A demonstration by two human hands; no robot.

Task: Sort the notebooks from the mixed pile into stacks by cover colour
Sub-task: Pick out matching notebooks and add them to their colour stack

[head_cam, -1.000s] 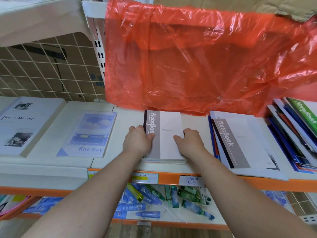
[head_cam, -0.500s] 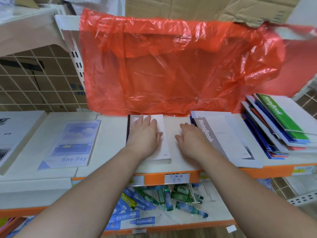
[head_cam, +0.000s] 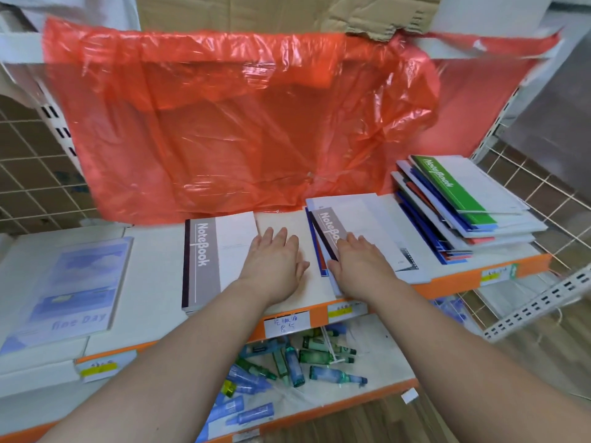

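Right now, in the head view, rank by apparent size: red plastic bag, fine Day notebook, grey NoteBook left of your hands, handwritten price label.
1. red plastic bag
2. fine Day notebook, though the wide-angle edge may enlarge it, so its lead is unsure
3. grey NoteBook
4. handwritten price label

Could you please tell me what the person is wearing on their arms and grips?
Nothing that shows: the left grip and right grip are ungloved and ringless; the left forearm and right forearm are bare to the frame's edge, with no sleeve, watch or bracelet in view.
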